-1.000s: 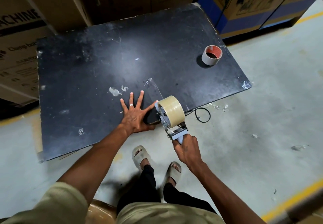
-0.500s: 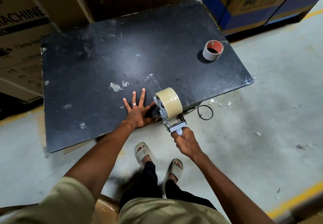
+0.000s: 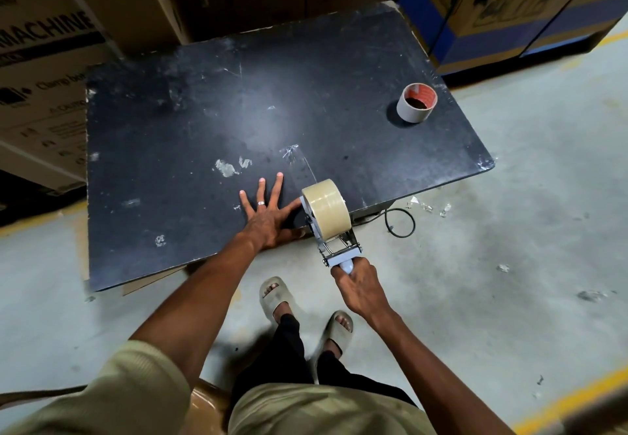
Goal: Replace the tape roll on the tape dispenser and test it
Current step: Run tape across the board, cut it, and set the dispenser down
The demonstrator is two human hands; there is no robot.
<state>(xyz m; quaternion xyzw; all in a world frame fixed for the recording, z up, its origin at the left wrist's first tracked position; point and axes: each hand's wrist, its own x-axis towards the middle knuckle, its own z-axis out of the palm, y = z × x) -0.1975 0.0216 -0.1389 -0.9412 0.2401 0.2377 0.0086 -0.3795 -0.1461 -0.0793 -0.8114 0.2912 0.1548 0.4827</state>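
Observation:
The tape dispenser carries a full beige tape roll and sits at the near edge of the black tabletop. My right hand grips its pale handle from below the table edge. A clear strip of tape runs from the roll across the tabletop to a crinkled end. My left hand presses flat on the tabletop just left of the roll, fingers spread. An almost spent roll with a red inner core stands at the table's far right.
Cardboard boxes crowd the table's left and back sides, and blue-banded boxes stand at the right. A black cable loop hangs under the near right edge. Tape scraps lie on the concrete floor. My sandalled feet stand near the table.
The dispenser has slid slightly towards me along the table's near edge, lengthening the stuck strip. My left hand stays flat on the table.

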